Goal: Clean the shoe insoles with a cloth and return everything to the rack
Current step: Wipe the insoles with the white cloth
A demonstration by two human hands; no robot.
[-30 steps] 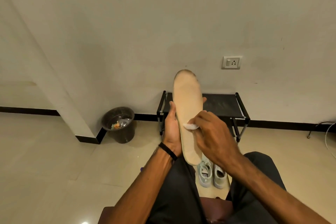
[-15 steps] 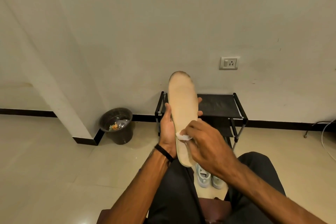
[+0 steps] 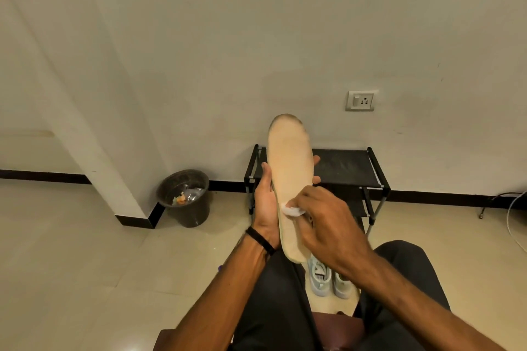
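Gripping the upright beige insole (image 3: pixel 291 179) along its edges, the left hand (image 3: pixel 266 205) steadies it while the right hand (image 3: pixel 328 225) fingers (image 3: pixel 296 204) pinch a white cloth (image 3: pixel 291 210) against it.

Cream wall (image 3: pixel 285 37), tiled floor (image 3: pixel 71 265), dark bin (image 3: pixel 186 199), wall socket (image 3: pixel 360 100)

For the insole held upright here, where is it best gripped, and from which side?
Grip the insole at its narrower middle, from behind, as the left hand does: thumb on one long edge, fingers on the other. That keeps its flat face open for the cloth in the right hand.
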